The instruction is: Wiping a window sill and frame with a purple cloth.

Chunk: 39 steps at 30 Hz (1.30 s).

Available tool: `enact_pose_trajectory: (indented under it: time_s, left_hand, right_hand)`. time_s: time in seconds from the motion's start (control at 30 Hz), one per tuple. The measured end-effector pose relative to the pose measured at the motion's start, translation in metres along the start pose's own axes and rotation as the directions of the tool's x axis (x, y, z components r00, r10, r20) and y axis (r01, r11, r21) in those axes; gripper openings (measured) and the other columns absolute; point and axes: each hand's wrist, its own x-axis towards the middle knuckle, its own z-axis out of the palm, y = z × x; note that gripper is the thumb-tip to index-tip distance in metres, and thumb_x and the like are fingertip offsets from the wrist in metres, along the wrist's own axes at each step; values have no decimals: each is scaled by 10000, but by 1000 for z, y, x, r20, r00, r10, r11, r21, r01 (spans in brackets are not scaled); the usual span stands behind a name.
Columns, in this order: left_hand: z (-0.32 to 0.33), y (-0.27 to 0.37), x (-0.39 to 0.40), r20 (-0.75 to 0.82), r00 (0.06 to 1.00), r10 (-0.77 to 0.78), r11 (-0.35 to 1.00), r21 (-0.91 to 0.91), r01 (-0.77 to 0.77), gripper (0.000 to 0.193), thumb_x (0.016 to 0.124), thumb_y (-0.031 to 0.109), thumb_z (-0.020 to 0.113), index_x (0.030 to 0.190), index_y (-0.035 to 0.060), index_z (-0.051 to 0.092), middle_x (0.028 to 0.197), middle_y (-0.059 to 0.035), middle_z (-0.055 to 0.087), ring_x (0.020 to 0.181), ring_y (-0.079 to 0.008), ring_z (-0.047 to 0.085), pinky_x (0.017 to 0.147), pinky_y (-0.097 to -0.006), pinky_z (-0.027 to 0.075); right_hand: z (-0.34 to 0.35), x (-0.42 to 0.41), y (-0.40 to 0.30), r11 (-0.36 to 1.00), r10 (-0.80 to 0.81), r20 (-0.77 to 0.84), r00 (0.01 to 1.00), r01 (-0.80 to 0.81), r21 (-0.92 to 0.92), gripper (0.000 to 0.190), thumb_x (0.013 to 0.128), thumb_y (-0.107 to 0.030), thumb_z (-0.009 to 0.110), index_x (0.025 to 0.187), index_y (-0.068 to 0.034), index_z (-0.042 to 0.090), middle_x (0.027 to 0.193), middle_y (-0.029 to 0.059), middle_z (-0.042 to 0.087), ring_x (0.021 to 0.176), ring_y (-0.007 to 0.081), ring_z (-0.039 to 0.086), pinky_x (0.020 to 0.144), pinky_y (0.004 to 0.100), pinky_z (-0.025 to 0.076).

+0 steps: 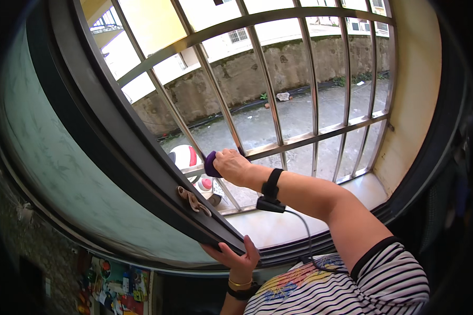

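Note:
My right hand (233, 165) reaches out through the window opening and holds a purple cloth (212, 164) around the lower horizontal rail (319, 138) of the stainless steel window grille. Low in the view, my left hand (238, 258) grips the bottom end of the dark sliding window sash (142, 165), with fingers and thumb on either side of the frame. The sash bears a worn metal latch (194, 201) and a frosted, leaf-patterned glass pane (75, 157). Part of the cloth is hidden behind my right hand.
A pale stone sill (276, 228) and dark window track (287, 250) lie below the grille. A cable (309, 236) hangs from the right wrist's strap. Outside are a white-and-red vehicle (185, 155), partly hidden, and a concrete wall (236, 86). Colourful items (118, 283) stand at lower left.

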Motion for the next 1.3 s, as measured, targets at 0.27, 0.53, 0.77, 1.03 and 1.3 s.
enact_pose_trajectory:
  time_s: [0.27,0.53,0.77,1.03,1.3]
  left_hand:
    - [-21,0,5,127,992,15,998,-67,-6,786,833,173,607,1431,25,119,1429,-357,3,1333,-510,68,1044,-567,160]
    - [-15,2,0,96,995,-22,998,-48,27,784,810,161,610,1436,80,146,1426,-360,23,1317,-535,92,1019,-596,200]
    - [2,-20,-10,-11,999,50,998,48,-50,855,794,81,622,1445,51,70,1437,-351,-26,1330,-527,38,1036,-576,171]
    - [6,-15,-13,-3,999,44,998,41,-43,859,803,75,604,1446,61,35,1435,-344,-66,1330,-525,16,1026,-580,217]
    - [3,-9,-11,-11,1000,25,999,44,-25,867,809,81,603,1449,65,17,1439,-333,-71,1335,-514,11,1034,-564,213]
  right_hand:
    - [-45,44,12,995,66,-21,998,-67,-74,219,749,-137,580,948,-48,599,975,113,573,942,249,551,779,382,461]
    - [-11,10,15,984,48,257,965,-90,153,299,684,-92,599,960,8,544,905,171,615,894,321,608,772,397,485]
    - [-4,-76,5,985,-87,-143,986,107,137,326,749,-39,537,1070,10,508,1093,168,554,1018,324,557,824,364,471]
    - [-80,-101,46,843,358,-387,850,-116,525,544,690,-45,668,1174,-29,419,1170,211,467,1087,398,488,889,423,428]
    - [-50,-53,63,971,217,137,966,-228,69,676,712,-447,712,1137,22,475,1074,221,548,1041,354,531,878,401,439]
